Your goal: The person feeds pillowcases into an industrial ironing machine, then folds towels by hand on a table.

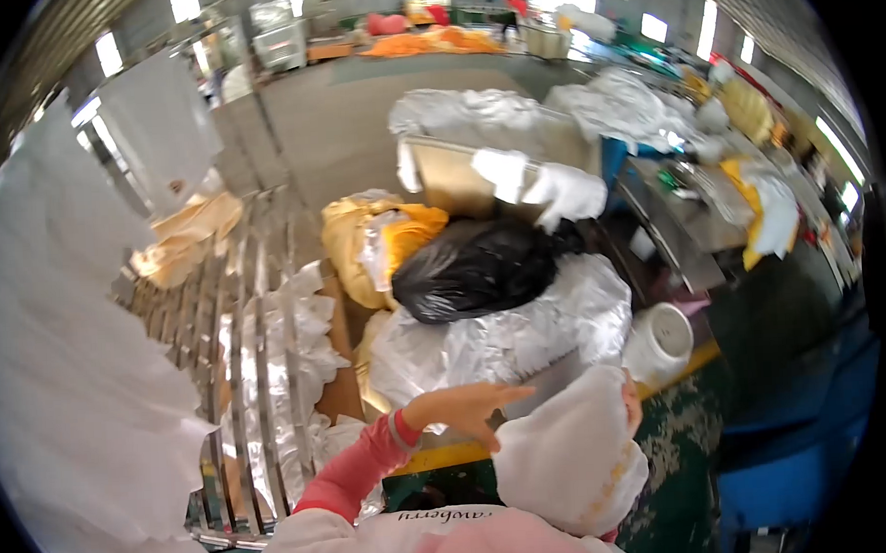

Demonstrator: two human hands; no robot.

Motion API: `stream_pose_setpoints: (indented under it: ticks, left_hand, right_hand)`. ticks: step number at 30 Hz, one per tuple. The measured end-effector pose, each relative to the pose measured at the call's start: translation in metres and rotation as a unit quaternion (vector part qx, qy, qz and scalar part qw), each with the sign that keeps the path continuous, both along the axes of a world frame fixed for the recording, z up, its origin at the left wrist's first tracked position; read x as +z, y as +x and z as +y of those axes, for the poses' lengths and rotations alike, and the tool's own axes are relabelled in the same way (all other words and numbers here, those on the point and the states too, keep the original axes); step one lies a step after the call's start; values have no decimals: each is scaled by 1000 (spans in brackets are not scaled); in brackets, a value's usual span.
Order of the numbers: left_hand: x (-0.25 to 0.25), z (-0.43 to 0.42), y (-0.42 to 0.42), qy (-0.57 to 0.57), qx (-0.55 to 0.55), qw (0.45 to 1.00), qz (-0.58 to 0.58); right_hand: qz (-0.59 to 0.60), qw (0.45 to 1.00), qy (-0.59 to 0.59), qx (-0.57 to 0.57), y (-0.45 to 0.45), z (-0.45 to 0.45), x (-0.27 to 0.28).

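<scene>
A bunched white cloth [569, 449] with a yellowish edge hangs in front of my body at the lower right. My right hand [631, 404] grips its far right side; most of that hand is hidden behind the fabric. My left hand [466, 410] reaches in from the left below a pink sleeve, fingers stretched and thumb apart, with nothing visible in it. Its fingertips are close to the cloth's left edge, and whether they touch it I cannot tell. Beyond both hands lie clear plastic sheeting [505, 345] and a tied black plastic bag [477, 270].
At left stands a slatted metal rack [261, 363] beside hanging white sheets [66, 362]. A white roll [660, 341] sits right of the plastic. Yellow bags [358, 251], a panel draped with white cloth [459, 182] and a metal-topped table [673, 227] are farther off. Something blue [784, 494] stands lower right.
</scene>
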State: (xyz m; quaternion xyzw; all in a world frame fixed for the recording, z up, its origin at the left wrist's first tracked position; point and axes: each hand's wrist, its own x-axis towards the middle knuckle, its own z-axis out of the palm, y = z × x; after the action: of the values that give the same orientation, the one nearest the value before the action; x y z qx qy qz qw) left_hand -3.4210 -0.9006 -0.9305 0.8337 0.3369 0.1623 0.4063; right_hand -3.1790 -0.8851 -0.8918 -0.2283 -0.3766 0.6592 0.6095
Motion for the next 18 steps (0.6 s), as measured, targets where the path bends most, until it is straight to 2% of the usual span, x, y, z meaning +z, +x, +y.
stream_pose_setpoints:
  ticks: [2,5,8,12,13,18]
  left_hand:
    - [-25,-15,25,-25,-25,999,-30]
    - [-33,-29,63,-125,-58,969,-206]
    - [-36,-51,92,-143,19,969,-202]
    - [-68,-76,125,-95,75,981,-152]
    - [-70,-82,135,-52,60,981,-174]
    - [-83,-115,154,-249,-51,966,-40]
  right_hand:
    - [14,999,-26,13,17,-10,-7]
    - [27,997,-65,32,40,-22,-25]
    - [45,993,-88,67,67,-35,-43]
    - [28,989,-106,104,99,-70,-42]
    - [23,989,-103,108,105,-81,-40]
    - [18,992,-89,82,125,-151,-45]
